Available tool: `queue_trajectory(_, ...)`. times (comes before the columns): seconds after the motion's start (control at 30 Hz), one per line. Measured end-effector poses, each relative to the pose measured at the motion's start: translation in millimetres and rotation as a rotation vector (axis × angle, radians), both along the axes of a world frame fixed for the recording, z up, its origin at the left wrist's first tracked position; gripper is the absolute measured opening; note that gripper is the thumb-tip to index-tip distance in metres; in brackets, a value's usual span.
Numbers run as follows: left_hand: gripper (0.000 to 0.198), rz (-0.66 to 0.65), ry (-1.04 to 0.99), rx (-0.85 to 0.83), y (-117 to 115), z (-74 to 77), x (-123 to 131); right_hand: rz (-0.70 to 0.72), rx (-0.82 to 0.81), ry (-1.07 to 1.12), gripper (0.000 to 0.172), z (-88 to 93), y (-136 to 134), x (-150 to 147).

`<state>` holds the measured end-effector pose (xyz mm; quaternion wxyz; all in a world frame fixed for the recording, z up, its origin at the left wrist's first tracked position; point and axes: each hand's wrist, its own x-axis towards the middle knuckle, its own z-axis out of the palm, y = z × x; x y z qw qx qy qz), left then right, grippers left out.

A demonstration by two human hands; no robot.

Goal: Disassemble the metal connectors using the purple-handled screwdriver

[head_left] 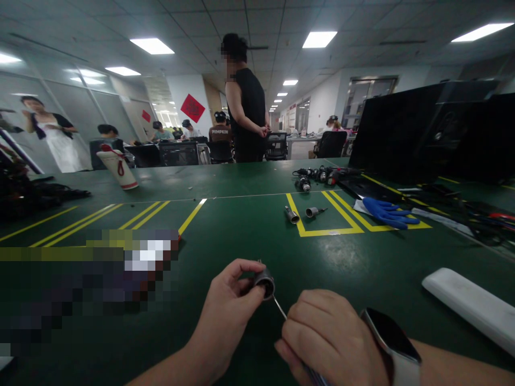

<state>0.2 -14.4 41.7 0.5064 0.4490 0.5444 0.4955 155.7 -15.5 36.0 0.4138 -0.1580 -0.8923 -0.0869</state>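
Observation:
My left hand [227, 308] pinches a small round metal part [264, 282] between thumb and fingers, just above the green table [241, 225]. My right hand [328, 340], with a watch on its wrist, is closed around a thin tool [280, 309]. The tool's slim shaft reaches up and left to the metal part's underside. Both hands sit near the table's front edge, close together.
Two small metal cylinders [292, 215] lie in a yellow-lined box ahead. A blue glove [388, 213] and more parts [317, 176] lie to the right by dark monitors [426, 128]. A white bar [475, 305] lies at right. A person [245, 102] stands across the table.

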Motion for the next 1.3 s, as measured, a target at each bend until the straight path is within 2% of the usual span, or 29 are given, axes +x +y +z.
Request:
queue_trajectory(0.4, 0.015, 0.009, 0.039, 0.027, 0.3, -4.1, 0.1, -0.039, 0.026, 0.019, 0.03, -0.3, -1.3, -3.0)
queue_trajectory(0.93, 0.014, 0.004, -0.013, 0.004, 0.1, -4.3, -0.8, -0.005, 0.02, 0.016, 0.03, 0.7, -0.9, -0.1)
queue_trajectory(1.3, 0.013, 0.022, -0.01, 0.004, 1.1, -4.0, 1.4, -0.074, 0.093, -0.016, 0.03, -3.6, -3.0, -3.7)
